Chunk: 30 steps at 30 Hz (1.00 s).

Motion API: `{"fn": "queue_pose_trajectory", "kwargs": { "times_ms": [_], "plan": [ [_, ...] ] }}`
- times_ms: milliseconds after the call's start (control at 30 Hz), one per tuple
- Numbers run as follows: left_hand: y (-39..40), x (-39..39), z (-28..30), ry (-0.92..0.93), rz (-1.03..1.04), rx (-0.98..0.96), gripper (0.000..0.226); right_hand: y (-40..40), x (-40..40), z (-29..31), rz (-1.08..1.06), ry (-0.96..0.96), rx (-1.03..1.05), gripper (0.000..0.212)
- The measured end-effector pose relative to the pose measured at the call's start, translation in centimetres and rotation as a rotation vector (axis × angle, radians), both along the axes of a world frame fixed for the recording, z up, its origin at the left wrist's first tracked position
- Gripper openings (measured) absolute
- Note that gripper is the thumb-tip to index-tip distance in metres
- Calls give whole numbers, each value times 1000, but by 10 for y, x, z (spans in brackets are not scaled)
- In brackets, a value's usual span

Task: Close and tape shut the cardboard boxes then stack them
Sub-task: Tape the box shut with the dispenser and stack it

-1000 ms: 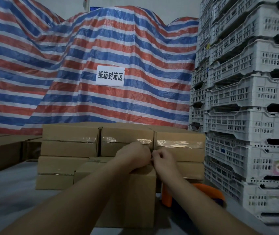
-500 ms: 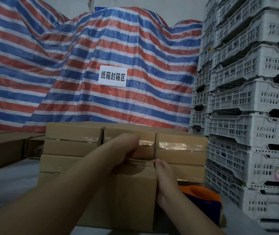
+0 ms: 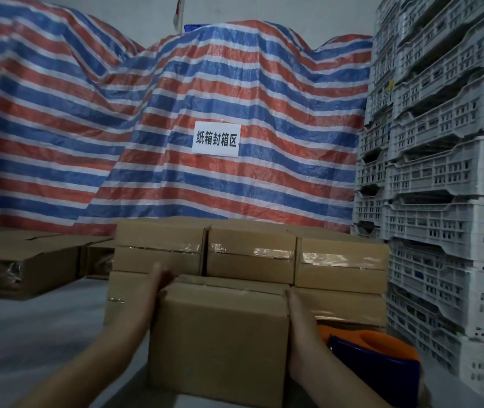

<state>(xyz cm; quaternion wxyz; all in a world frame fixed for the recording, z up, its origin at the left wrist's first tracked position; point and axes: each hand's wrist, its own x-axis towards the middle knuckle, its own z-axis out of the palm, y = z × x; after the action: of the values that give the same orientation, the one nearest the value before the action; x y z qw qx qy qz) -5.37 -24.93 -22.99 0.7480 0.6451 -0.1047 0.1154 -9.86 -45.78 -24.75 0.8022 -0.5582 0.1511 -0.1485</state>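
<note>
Box: taped box, nearest of all, upright, long axis left to right; directly in front of the stack.
Left hand: left hand flat on the box's left end, fingers straight, reaching past the top rear corner; pressing, not curled round.
Right hand: right hand flat on the right end, fingers straight; likewise pressing.
Grip: box clamped between two open palms, both equally near.
Key relation: stack lies straight ahead and higher; top row of three sealed boxes, lower row partly hidden behind the held box. Probable move: lift and forward.
Nearby: tape dispenser just right of the right forearm.
Change: half a second ago, left hand on top near the seam; now both on the ends.
</note>
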Motion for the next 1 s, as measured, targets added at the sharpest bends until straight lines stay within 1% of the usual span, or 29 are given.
{"fn": "queue_pose_trajectory", "kwargs": {
  "times_ms": [67, 133, 167, 200, 267, 300, 333, 367, 433, 467, 533, 567, 600, 667, 733, 800, 867, 933, 1000],
  "plan": [
    [-8, -6, -11, 47, 57, -65, 24, -1, -1, -1, -27, 17, -16, 44],
    [-8, -5, -18, 78, 68, -109, 24, -2, 1, 0, -69, 20, -72, 46],
    [-7, -6, -18, 101, 43, -131, 30, -3, 2, 2, -80, 19, -99, 49],
    [-4, -5, -18, 142, 20, -151, 42, -4, 3, 4, -83, 9, -108, 53],
    [0, -7, -16, 150, -2, -177, 64, -8, 0, 10, -70, -30, -92, 61],
    [4, -10, -19, 118, -9, -190, 68, -10, -3, 12, -84, -67, -97, 61],
    [9, -17, -25, 69, -72, -188, 67, -12, -6, 13, -93, -106, -131, 60],
    [13, -21, -34, 35, -130, -178, 65, -13, -12, 11, -80, -134, -194, 61],
    [20, -31, -45, 24, -158, -144, 63, -12, -26, 3, -13, -119, -363, 69],
    [23, -35, -43, 64, -155, -134, 61, -9, -33, -2, 28, -98, -430, 76],
    [20, -41, -33, 152, -170, 13, 45, -2, -45, -8, 140, -70, -517, 84],
    [19, -44, -32, 147, -178, 73, 37, 1, -49, -10, 197, -94, -535, 85],
    [19, -47, -33, 116, -171, 90, 30, 3, -52, -13, 257, -142, -568, 88],
    [18, -49, -31, 44, -89, 111, 20, 2, -53, -18, 295, -238, -714, 98],
    [19, -53, -19, -17, 18, 136, 22, 2, -52, -12, 265, -322, -827, 96],
    [23, -55, 5, -77, 110, 181, 25, 5, -50, 6, 205, -403, -845, 93],
    [31, -53, 39, -144, 139, 192, 26, 15, -53, 35, 128, -438, -754, 100],
    [35, -46, 76, -226, 122, 159, 39, 25, -51, 71, 83, -437, -636, 103],
    [37, -29, 114, -298, 108, 165, 43, 33, -41, 109, 39, -457, -629, 99]
  ]
}}
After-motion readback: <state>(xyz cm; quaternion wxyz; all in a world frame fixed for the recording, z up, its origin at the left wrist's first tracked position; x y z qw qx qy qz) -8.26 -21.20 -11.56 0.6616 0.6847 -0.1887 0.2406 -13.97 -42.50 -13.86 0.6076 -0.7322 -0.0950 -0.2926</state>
